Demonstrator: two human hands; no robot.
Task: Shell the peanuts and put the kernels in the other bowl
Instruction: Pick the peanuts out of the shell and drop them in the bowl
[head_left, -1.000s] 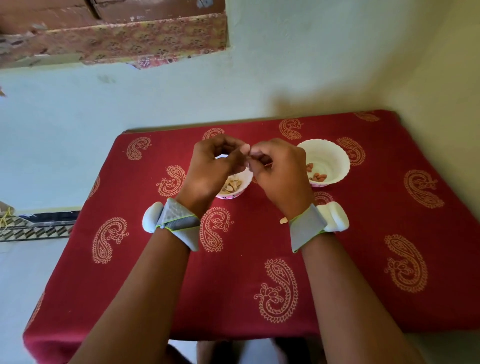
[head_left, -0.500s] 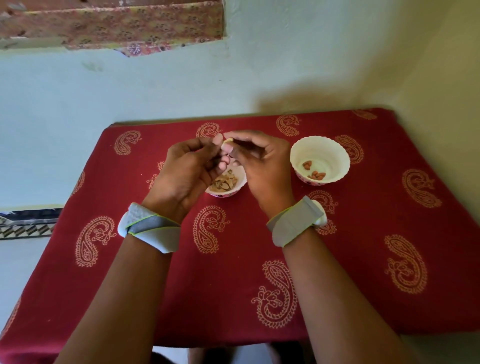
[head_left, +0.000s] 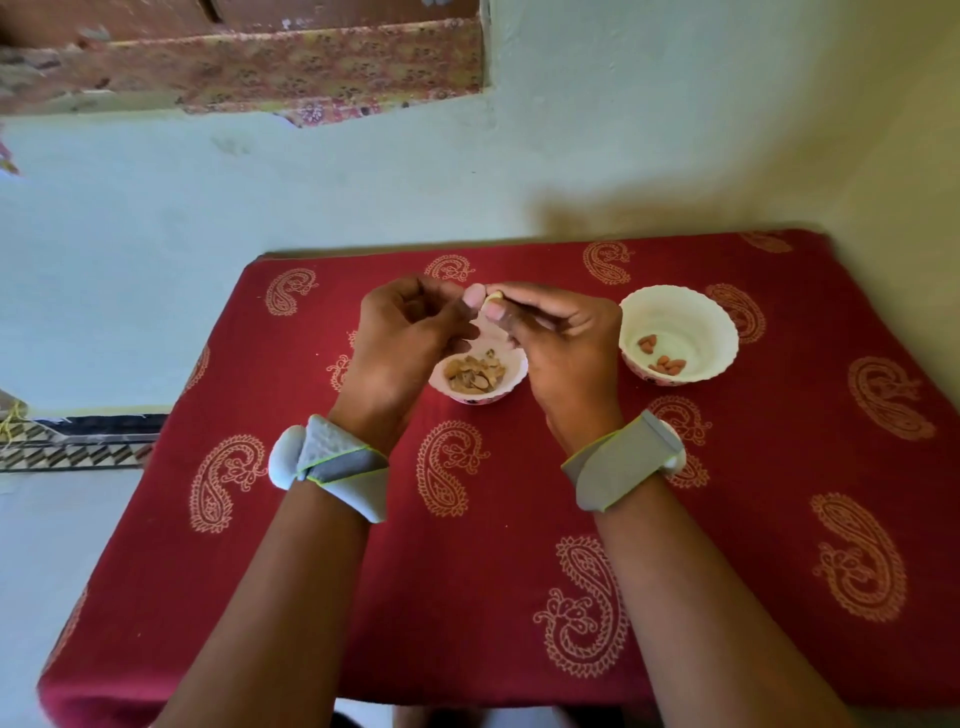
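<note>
Both hands (head_left: 410, 332) (head_left: 561, 338) together, fingers curled

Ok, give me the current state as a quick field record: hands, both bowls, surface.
left hand: fingers curled, thumb tip against the peanut
right hand: pinches the peanut, above the shell bowl
shell bowl: centre, holds broken shells, partly hidden by the hands
kernel bowl: right of the hands, a few reddish kernels inside
surface: red paisley cloth
</note>
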